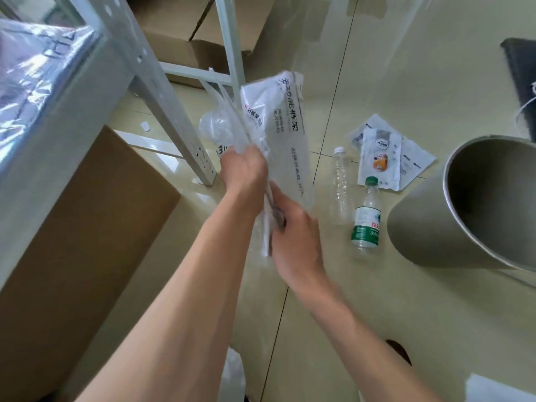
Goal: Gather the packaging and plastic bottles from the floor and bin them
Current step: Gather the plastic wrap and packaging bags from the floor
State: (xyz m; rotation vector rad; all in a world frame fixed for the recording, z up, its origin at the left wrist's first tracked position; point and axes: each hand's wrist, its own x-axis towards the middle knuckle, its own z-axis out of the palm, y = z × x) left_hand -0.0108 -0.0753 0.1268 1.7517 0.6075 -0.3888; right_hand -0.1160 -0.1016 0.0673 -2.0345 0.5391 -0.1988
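Both my left hand (242,169) and right hand (293,230) grip the plastic packaging (278,123); I should bunch it tight before the bin (429,224).

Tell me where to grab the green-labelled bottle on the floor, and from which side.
Grip the green-labelled bottle from above, around its labelled middle. It lies flat with its cap pointing away, so fingers can close across its width. The clear bottle lies close on its left and the bin on its right, so side approaches look cramped.
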